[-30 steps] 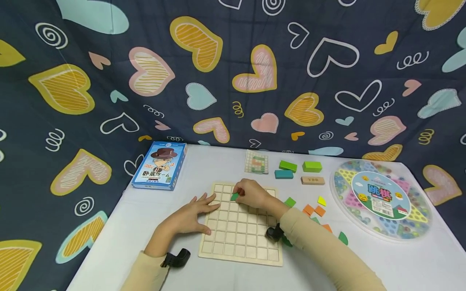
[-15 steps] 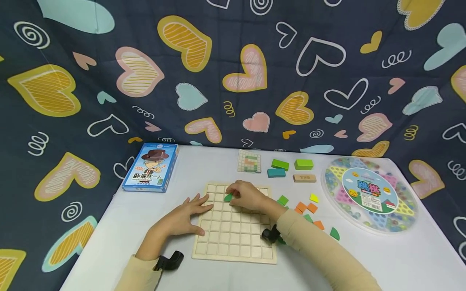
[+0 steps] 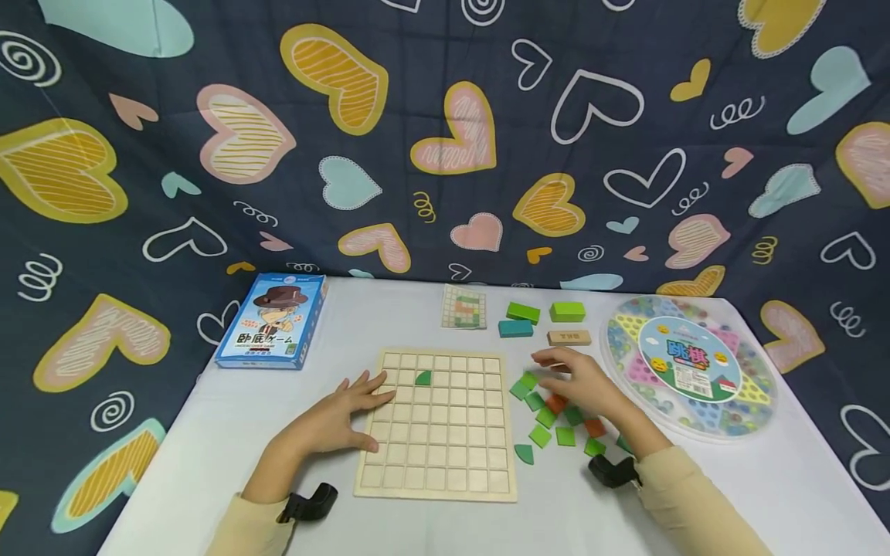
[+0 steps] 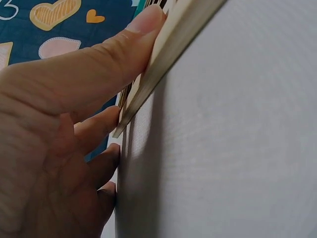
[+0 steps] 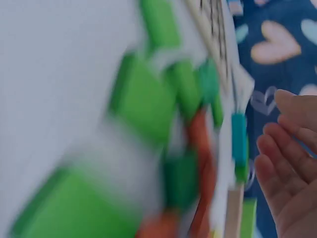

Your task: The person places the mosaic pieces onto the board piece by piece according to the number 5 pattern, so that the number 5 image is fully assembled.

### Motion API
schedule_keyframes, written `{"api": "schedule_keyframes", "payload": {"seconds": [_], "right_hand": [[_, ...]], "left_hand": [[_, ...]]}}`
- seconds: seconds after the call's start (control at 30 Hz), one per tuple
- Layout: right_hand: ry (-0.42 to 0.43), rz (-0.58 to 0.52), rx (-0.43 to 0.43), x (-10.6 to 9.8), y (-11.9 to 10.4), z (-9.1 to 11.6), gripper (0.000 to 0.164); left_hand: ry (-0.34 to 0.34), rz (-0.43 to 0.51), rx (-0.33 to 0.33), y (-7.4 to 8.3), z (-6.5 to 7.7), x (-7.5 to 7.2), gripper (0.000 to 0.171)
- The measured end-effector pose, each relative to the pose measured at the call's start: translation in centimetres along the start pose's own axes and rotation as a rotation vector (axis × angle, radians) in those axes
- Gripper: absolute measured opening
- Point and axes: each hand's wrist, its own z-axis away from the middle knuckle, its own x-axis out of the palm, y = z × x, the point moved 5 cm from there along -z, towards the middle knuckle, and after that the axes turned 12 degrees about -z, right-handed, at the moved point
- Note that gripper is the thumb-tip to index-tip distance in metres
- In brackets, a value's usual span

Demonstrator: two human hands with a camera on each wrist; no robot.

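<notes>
Grid board (image 3: 439,415), lower centre: the left hand (image 3: 339,418) lies loosely spread on its edge; the right hand (image 3: 585,386), relaxed and empty above green tiles (image 3: 540,435), should pinch just one edge-on.

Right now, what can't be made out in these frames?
- Head: exact number of tiles; right hand covers part of the group.
- Head: exact pattern on card; too small.
- Left wrist: cell layout of board; edge-on, partly behind left hand, cut by top edge.
- Right wrist: nearest tiles' outlines; blurred. Rest of right hand; cut by right edge.
</notes>
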Motion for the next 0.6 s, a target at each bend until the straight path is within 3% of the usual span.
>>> {"api": "schedule_keyframes", "payload": {"seconds": [0.2,0.43,0.6], "right_hand": [[-0.025,0.071,0.048,-1.9,2.5,2.5,0.036],[-0.113,0.259,-0.02,-1.6,3.8,2.2,0.03],[-0.054,0.318,-0.055,-2.0,3.5,2.2,0.022]], "left_hand": [[0.001,-0.004,-0.011,-0.3,0.5,0.0,0.084],[0.007,-0.002,-0.01,-0.3,0.2,0.1,0.085],[0.013,-0.003,-0.003,-0.1,0.1,0.1,0.084]]}}
